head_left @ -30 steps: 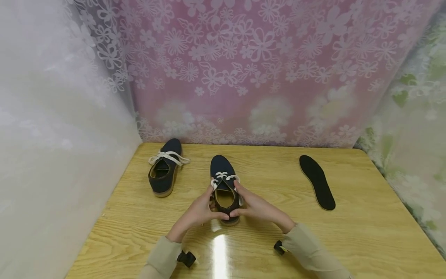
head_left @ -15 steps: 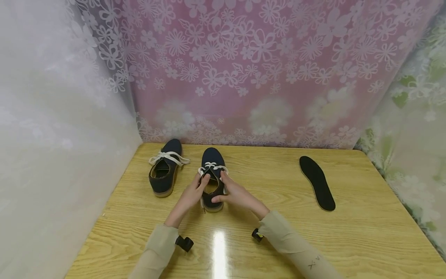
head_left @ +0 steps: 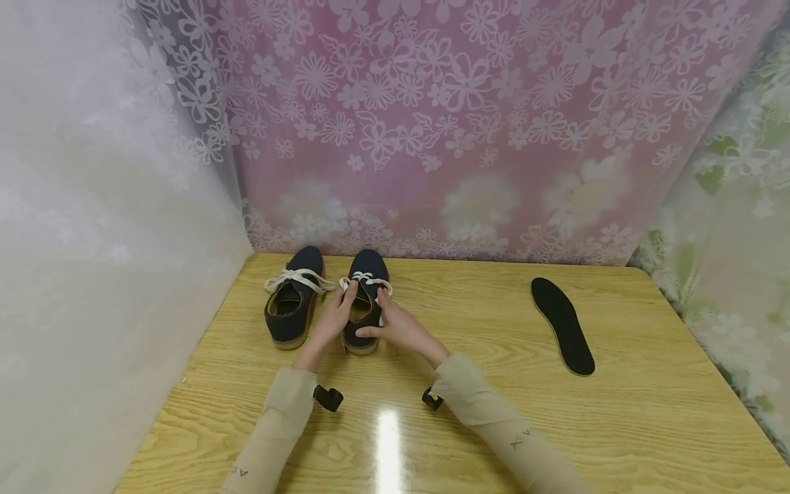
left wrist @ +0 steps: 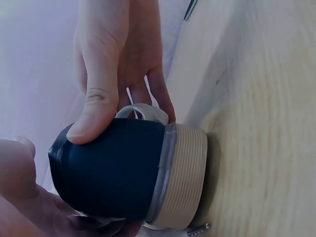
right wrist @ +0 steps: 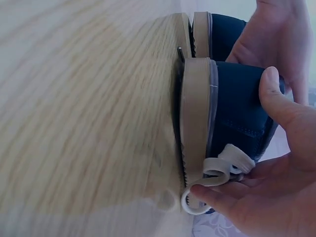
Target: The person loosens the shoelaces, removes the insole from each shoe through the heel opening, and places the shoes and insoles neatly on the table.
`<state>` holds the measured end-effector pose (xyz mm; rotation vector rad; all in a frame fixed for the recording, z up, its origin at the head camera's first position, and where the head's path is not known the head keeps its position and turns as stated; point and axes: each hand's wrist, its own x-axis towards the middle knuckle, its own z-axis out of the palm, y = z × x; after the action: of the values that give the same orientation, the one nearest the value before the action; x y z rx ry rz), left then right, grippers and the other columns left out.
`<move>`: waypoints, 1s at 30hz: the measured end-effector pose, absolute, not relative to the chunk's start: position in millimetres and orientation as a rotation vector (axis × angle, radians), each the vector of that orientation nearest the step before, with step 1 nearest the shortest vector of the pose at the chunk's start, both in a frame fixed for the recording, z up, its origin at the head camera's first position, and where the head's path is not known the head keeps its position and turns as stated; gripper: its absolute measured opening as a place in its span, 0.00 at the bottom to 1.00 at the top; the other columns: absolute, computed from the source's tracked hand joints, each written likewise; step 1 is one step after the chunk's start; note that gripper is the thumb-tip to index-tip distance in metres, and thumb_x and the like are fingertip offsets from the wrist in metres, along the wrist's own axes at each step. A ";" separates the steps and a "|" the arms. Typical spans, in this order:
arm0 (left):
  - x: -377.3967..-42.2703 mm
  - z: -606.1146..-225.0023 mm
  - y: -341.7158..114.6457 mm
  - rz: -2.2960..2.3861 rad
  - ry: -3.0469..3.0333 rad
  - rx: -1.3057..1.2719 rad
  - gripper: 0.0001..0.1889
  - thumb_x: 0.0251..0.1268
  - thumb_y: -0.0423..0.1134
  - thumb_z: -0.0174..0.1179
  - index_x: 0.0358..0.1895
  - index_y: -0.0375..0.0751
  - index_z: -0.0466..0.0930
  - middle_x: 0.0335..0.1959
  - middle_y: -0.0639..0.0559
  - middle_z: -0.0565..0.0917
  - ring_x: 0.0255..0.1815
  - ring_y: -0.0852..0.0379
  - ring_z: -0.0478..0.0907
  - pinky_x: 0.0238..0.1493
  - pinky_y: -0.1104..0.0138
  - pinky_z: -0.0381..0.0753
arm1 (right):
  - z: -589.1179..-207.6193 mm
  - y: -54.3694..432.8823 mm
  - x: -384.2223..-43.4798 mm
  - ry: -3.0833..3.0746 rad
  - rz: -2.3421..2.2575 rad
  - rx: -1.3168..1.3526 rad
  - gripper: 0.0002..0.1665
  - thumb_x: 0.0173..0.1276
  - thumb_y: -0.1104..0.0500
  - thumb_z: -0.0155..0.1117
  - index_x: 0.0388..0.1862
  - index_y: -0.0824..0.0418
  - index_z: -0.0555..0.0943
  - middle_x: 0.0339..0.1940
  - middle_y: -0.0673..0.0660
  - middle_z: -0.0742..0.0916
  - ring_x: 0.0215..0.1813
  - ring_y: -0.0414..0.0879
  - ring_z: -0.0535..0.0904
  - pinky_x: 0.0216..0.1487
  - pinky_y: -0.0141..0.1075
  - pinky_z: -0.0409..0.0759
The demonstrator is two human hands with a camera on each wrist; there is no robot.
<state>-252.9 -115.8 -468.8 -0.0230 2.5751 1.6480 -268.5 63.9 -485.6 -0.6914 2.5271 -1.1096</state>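
Note:
A navy lace-up shoe [head_left: 368, 264] with white laces and a tan sole sits at the back of the table, toe away from me. My left hand [head_left: 330, 322] holds its left side, thumb at the collar of the opening. On the other side my right hand [head_left: 401, 326] grips it, thumb across the heel and fingers along the flank by the laces [right wrist: 217, 170]. The left wrist view shows the heel [left wrist: 113, 168] low over the wood. Just left stands the matching shoe [head_left: 289, 326], its laces tied in a bow.
A black insole [head_left: 563, 326] lies on the right part of the wooden table [head_left: 469, 302]. A pink flowered curtain [head_left: 432, 171] hangs along the back edge, and a pale sheet [head_left: 123, 240] borders the left side. Small black cameras hang at both wrists.
Both hands have shifted the shoe left and away from me, up beside the matching shoe. My left thumb has moved from the heel to the collar. The insole has stayed put.

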 end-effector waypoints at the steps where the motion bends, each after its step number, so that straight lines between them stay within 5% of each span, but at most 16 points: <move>1: -254.4 -468.3 -116.5 1.651 2.576 -0.029 0.40 0.83 0.61 0.34 0.82 0.32 0.44 0.80 0.31 0.52 0.79 0.32 0.51 0.77 0.41 0.52 | -485.8 62.2 -269.5 2.531 -1.112 -0.689 0.67 0.66 0.35 0.68 0.84 0.61 0.38 0.84 0.61 0.46 0.83 0.55 0.46 0.79 0.52 0.57; 19: -261.9 -463.2 -134.3 1.361 2.642 -0.094 0.47 0.77 0.71 0.32 0.82 0.35 0.44 0.80 0.33 0.54 0.79 0.32 0.53 0.76 0.41 0.54 | -481.2 64.8 -275.6 2.568 -1.088 -0.708 0.62 0.66 0.37 0.70 0.85 0.59 0.45 0.84 0.60 0.54 0.82 0.57 0.54 0.77 0.54 0.61; 26: -248.1 -455.8 -141.4 1.158 2.696 -0.112 0.49 0.76 0.70 0.39 0.83 0.35 0.40 0.79 0.32 0.57 0.76 0.29 0.59 0.73 0.38 0.60 | -481.1 76.1 -280.9 2.733 -1.078 -0.684 0.42 0.69 0.48 0.71 0.78 0.56 0.68 0.76 0.63 0.71 0.73 0.60 0.70 0.69 0.55 0.72; 30: -237.9 -447.7 -147.2 1.063 2.824 -0.065 0.42 0.78 0.62 0.47 0.82 0.36 0.50 0.73 0.30 0.67 0.68 0.28 0.70 0.66 0.37 0.68 | -481.4 83.0 -283.3 2.851 -1.163 -0.680 0.28 0.69 0.57 0.71 0.68 0.56 0.79 0.70 0.61 0.78 0.68 0.60 0.75 0.65 0.55 0.75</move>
<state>-237.9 -147.2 -447.7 -0.0650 2.8238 1.0626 -283.3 83.0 -481.4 -0.6799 2.8507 -1.1628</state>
